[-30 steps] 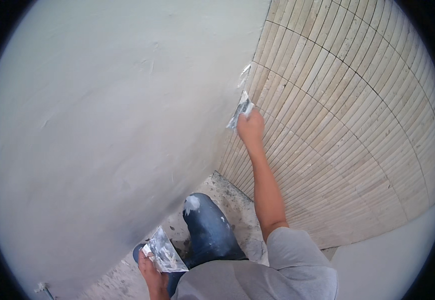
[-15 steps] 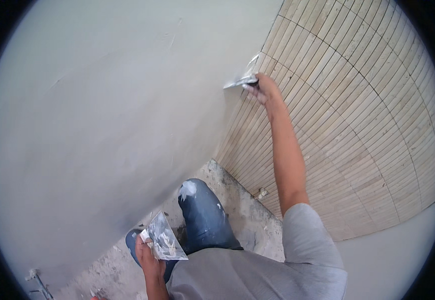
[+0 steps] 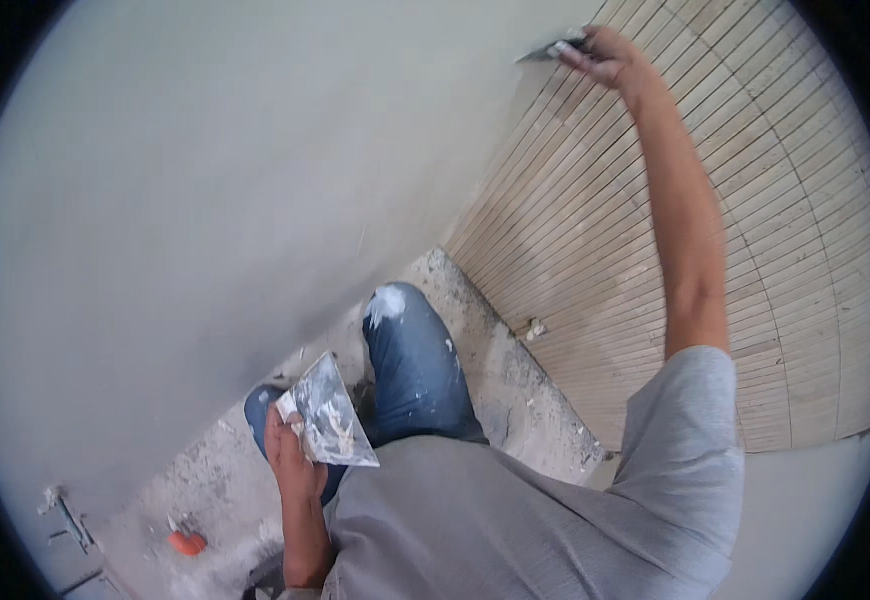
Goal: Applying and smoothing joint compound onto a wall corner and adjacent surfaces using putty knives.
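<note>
High up where the smooth pale wall [image 3: 255, 180] meets the ribbed tiled wall [image 3: 575, 210], my right hand [image 3: 610, 62] is closed on a putty knife [image 3: 547, 50]. Its blade shows nearly edge-on and lies against the pale wall at the corner. Low down by my bent knee, my left hand [image 3: 293, 455] grips a wide putty knife [image 3: 333, 415] at its near edge. White putty is smeared over that flat, trapezoid blade. Most of its handle is hidden by my fingers.
My knee [image 3: 410, 370] in stained jeans is bent over the speckled, dirty floor [image 3: 205, 480]. An orange-handled tool [image 3: 187, 541] lies at lower left, near a metal bar [image 3: 73, 520]. A small pale fitting [image 3: 536, 328] sticks out low on the tiles.
My right hand has moved up along the corner with its putty knife. The left hand keeps its hold on the wide one. More floor shows at lower left.
</note>
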A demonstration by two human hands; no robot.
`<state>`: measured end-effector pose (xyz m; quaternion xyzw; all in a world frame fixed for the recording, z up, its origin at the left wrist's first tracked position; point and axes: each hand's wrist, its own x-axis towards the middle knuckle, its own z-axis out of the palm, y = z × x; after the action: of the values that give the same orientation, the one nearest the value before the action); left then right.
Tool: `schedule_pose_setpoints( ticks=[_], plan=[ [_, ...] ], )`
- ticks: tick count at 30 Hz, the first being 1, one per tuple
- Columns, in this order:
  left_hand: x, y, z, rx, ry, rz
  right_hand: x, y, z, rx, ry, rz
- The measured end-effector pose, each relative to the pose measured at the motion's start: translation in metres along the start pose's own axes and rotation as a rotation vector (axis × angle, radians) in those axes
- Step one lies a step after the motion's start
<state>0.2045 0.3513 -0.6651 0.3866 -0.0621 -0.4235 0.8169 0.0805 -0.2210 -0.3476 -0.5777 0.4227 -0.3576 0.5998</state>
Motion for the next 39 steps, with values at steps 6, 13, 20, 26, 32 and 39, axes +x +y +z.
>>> schedule_pose_setpoints(
  ticks=[6,13,20,26,32,39],
  plan=[
    [0.003,-0.001,-0.005,0.007,0.012,-0.03,-0.058,-0.048,0.043,0.085,0.314,0.028],
    [0.004,-0.001,-0.003,-0.006,0.022,-0.041,-0.063,-0.079,0.052,-0.092,0.38,-0.096],
    [0.005,0.001,-0.003,-0.015,0.01,-0.055,-0.083,-0.115,0.076,-0.212,0.318,-0.16],
    [0.004,0.0,-0.001,-0.042,0.042,-0.063,-0.099,-0.146,0.094,-0.267,0.417,-0.27],
    [0.005,-0.004,0.003,-0.039,0.058,-0.059,-0.082,-0.217,-0.053,-0.094,0.268,-0.65],
    [-0.002,0.003,0.004,-0.131,0.042,-0.014,-0.208,0.034,-0.026,0.415,-0.218,-0.524]
  ],
)
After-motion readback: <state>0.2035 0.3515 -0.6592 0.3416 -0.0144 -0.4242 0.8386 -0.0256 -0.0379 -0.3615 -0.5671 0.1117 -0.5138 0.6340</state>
